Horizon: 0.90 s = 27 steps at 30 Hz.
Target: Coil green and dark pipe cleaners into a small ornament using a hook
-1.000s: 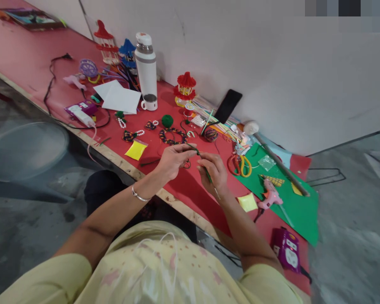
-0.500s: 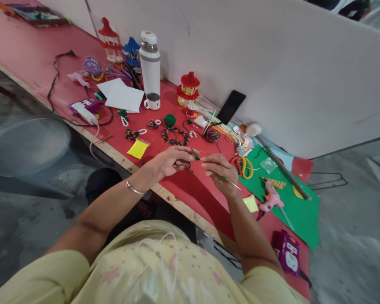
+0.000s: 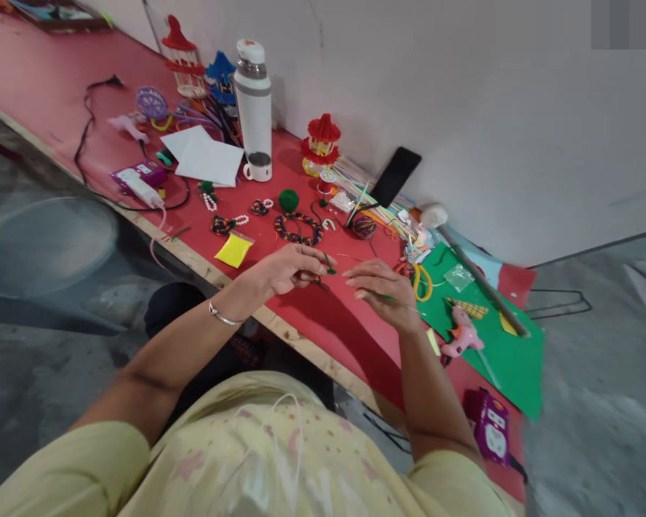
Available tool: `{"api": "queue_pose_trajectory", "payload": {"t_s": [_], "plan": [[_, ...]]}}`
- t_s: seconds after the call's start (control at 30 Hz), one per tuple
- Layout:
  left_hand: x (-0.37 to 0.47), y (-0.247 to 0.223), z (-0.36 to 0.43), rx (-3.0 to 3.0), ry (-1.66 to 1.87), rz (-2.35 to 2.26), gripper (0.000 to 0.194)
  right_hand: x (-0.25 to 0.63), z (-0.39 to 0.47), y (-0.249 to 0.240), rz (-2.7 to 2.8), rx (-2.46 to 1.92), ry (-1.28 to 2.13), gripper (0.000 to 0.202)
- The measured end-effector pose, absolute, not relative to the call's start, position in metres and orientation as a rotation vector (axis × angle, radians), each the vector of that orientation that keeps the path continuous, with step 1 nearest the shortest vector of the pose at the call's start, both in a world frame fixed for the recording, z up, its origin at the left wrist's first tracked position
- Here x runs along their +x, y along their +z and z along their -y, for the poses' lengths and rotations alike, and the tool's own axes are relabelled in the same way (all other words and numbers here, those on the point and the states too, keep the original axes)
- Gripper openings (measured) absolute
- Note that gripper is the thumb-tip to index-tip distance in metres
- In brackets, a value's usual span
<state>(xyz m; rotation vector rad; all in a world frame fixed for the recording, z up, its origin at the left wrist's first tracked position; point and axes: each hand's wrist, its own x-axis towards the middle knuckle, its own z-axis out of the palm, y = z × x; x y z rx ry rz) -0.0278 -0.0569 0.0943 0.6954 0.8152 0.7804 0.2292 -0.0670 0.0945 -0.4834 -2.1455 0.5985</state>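
Observation:
My left hand (image 3: 297,268) is closed, its thumb and fingertips pinching a small piece of dark green yarn work (image 3: 330,271). A dark yarn end hangs below those fingertips. Just to the right, my right hand (image 3: 383,289) is curled around a thin metal crochet hook (image 3: 409,306), whose shaft sticks out behind the palm. The hook's tip is too small to make out. A gap separates the two hands, both above the red table. Beyond them lie a dark multicoloured yarn ring (image 3: 298,228) and a green yarn ball (image 3: 288,200).
A white flask (image 3: 254,115) and steel cup (image 3: 258,166) stand at the back. On the right are yellow-handled scissors (image 3: 423,282), a pink glue gun (image 3: 464,334) and a green sheet (image 3: 522,380). A phone (image 3: 395,177) leans by the wall. A grey stool (image 3: 48,244) stands left.
My right hand has moved slightly right, away from the left hand, widening the gap. It now covers part of the scissors. My left hand keeps its pinch on the green yarn work.

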Motion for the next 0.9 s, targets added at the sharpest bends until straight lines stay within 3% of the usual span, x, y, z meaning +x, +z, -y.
{"api": "queue_pose_trajectory", "payload": {"t_s": [0.43,0.9], "plan": [[-0.024,0.101,0.061,0.752,0.865,-0.818,0.031,0.227,0.071,0.101,2.099,-0.52,0.58,0.018],[-0.017,0.103,0.064,0.79,0.94,-0.922,0.045,0.229,0.071,0.096,2.116,-0.492,0.551,0.033]]}}
